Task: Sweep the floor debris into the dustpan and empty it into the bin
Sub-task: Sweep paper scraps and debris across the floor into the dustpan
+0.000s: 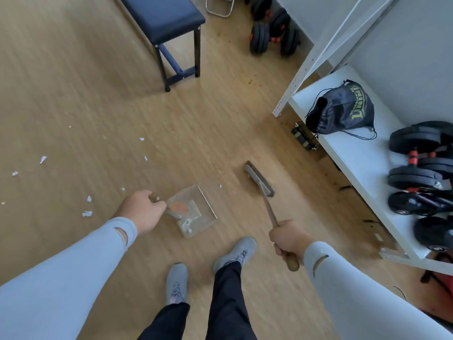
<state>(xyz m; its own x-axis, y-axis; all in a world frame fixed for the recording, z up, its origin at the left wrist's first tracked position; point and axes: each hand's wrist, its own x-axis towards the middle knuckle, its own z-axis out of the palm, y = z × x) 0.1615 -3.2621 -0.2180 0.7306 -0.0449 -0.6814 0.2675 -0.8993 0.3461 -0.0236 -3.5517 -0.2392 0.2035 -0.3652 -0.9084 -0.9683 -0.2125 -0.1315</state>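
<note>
— What are you seeing on the left?

— Torn paper scraps (pixel 87 213) are lying scattered over the wooden floor (pixel 73 94). My left hand (pixel 141 211) is reaching down, its fingers (pixel 157 204) clenching the handle of the clear dustpan (pixel 193 212) — the pan is sitting low on the floor just ahead of my grey shoes (pixel 177 283), with white bits and something orange lying inside it.

— And further right?

— One scrap is lying between the pan and the brush. My right hand (pixel 289 238) is wrapping tight around the wooden handle of the broom (pixel 259 179), whose head is resting on the floor right of the pan. Beyond it, a white shelf (pixel 348 153) is carrying a dark drawstring bag (pixel 342 110) and black dumbbells (pixel 416 165).
</note>
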